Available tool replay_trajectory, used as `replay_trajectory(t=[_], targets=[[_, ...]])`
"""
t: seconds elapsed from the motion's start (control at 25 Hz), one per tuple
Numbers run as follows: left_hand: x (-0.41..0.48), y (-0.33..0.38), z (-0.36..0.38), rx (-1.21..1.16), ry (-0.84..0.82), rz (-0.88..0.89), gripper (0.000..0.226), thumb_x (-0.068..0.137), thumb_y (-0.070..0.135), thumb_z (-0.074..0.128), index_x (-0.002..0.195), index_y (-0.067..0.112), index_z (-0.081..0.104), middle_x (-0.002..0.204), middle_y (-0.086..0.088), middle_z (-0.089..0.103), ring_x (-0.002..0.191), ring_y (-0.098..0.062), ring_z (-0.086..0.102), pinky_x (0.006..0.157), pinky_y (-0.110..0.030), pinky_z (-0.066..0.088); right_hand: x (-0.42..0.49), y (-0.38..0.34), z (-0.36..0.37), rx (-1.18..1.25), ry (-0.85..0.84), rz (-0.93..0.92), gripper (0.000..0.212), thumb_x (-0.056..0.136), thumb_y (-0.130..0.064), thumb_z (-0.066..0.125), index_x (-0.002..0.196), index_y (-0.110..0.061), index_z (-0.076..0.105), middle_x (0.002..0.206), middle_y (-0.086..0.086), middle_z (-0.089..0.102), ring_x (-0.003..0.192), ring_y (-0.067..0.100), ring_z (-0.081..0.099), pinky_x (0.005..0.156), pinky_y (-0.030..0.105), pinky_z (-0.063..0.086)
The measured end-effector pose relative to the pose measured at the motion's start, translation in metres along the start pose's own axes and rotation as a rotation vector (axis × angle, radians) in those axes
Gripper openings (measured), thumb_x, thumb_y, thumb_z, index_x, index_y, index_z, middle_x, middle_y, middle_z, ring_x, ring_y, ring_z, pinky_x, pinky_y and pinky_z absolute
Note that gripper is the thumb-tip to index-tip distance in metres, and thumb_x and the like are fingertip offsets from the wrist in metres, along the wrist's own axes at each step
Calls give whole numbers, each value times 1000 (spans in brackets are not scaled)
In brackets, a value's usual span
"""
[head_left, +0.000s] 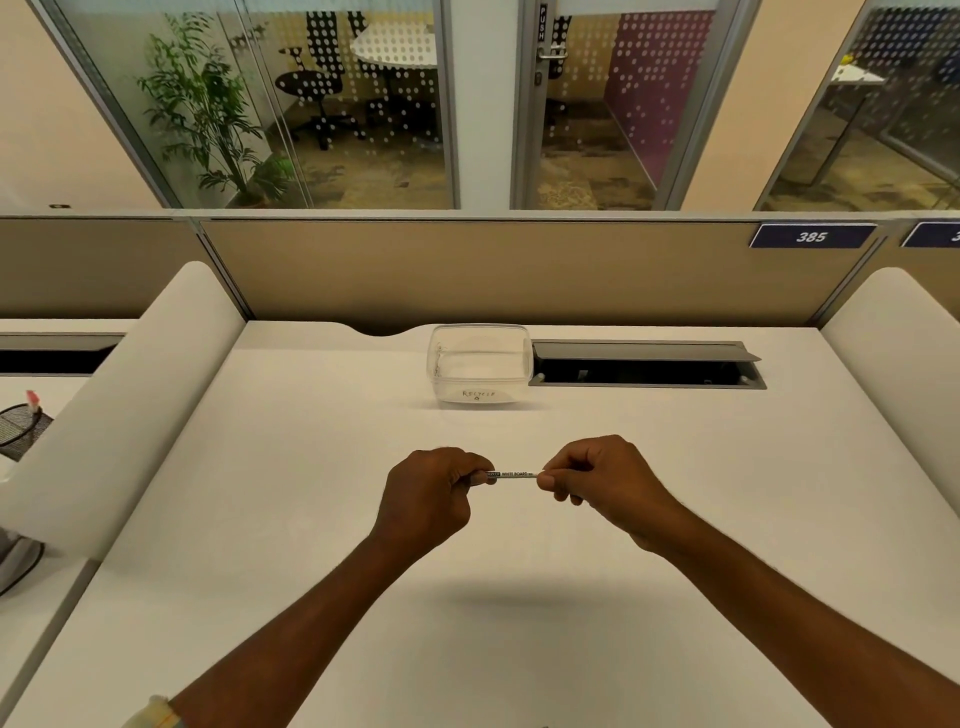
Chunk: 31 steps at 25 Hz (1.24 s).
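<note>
A white whiteboard marker (514, 474) is held level above the middle of the white desk (311, 467), its printed label facing up. My left hand (434, 493) grips its left end with curled fingers. My right hand (602, 480) pinches its right end between thumb and fingers. Both ends of the marker are hidden inside the hands. Both hands hover above the desk and cast a shadow on it nearer to me.
A clear plastic tub (480, 364) with a handwritten label stands at the back of the desk. An open cable tray (644, 366) lies right of it. White curved dividers (135, 395) flank the desk. A mesh pen holder (21, 426) is at far left.
</note>
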<state>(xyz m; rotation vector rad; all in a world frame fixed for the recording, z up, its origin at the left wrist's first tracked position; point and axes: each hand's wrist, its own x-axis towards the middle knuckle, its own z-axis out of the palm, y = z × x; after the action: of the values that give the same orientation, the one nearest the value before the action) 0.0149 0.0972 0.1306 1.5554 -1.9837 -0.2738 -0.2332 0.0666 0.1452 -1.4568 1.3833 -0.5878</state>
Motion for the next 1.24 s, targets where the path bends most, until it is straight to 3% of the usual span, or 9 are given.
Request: replay_trajectory(t=[0.08, 0.16, 0.24, 0.36, 0.48, 0.84, 1.0, 1.12, 1.24], targets=[[-1, -1, -1, -4, 19, 18, 27, 87, 16, 59, 91, 29, 81, 80, 11, 78, 71, -19, 70, 59, -31, 52, 1, -3, -4, 45, -100, 46, 20, 89, -40, 85, 84, -20, 85, 73, 1, 78, 64, 9, 60, 58, 21, 46], [-1, -1, -3, -15, 29, 53, 25, 86, 14, 61, 91, 28, 81, 78, 9, 77, 69, -20, 70, 57, -33, 54, 3, -6, -10, 159, -293, 212, 58, 93, -67, 69, 95, -11, 85, 79, 4, 75, 66, 13, 57, 53, 21, 40], [0, 2, -4, -20, 39, 94, 25, 85, 11, 63, 92, 26, 81, 76, 9, 76, 68, -19, 70, 57, -32, 55, 6, -7, -13, 305, -451, 403, 75, 96, -76, 55, 94, -6, 83, 73, 4, 65, 60, 14, 50, 48, 21, 32], [2, 3, -5, -2, 47, 135, 25, 84, 9, 64, 92, 26, 80, 74, 9, 74, 67, -17, 68, 55, -29, 53, 8, -5, -11, 445, -513, 535, 55, 97, -64, 63, 73, -15, 71, 62, -3, 43, 49, 11, 33, 47, 22, 17], [1, 2, -5, 28, 30, 136, 25, 84, 9, 65, 93, 27, 80, 74, 9, 73, 67, -18, 68, 55, -29, 53, 9, -5, -7, 430, -440, 547, 49, 95, -59, 71, 65, -20, 64, 59, -5, 38, 47, 10, 30, 44, 20, 21], [2, 0, 1, 3, -21, 95, 23, 88, 8, 67, 93, 26, 80, 78, 10, 76, 70, -18, 69, 58, -23, 44, 0, -2, 0, 49, -205, 182, 58, 98, -62, 63, 61, -18, 63, 55, -5, 45, 53, 12, 37, 56, 25, 33], [2, -3, 4, -8, -59, 48, 25, 91, 9, 66, 92, 29, 80, 83, 13, 78, 73, -14, 69, 59, -17, 37, -3, 4, 3, -183, -96, -42, 57, 101, -59, 60, 66, -14, 65, 67, 16, 55, 59, 12, 42, 61, 26, 34], [3, -4, 4, -31, -91, 4, 27, 91, 8, 66, 91, 31, 80, 85, 14, 78, 72, -11, 66, 58, -13, 34, -2, 10, 7, -287, -1, -218, 49, 104, -46, 64, 63, -18, 65, 60, 2, 61, 54, 8, 45, 58, 19, 34], [5, -3, 3, -54, -150, -59, 24, 96, 14, 66, 90, 33, 79, 76, 17, 74, 61, -3, 53, 55, -20, 34, 1, 17, 9, -363, 92, -355, 41, 104, -38, 67, 67, -19, 66, 56, -12, 57, 57, 10, 51, 60, 28, 41]])
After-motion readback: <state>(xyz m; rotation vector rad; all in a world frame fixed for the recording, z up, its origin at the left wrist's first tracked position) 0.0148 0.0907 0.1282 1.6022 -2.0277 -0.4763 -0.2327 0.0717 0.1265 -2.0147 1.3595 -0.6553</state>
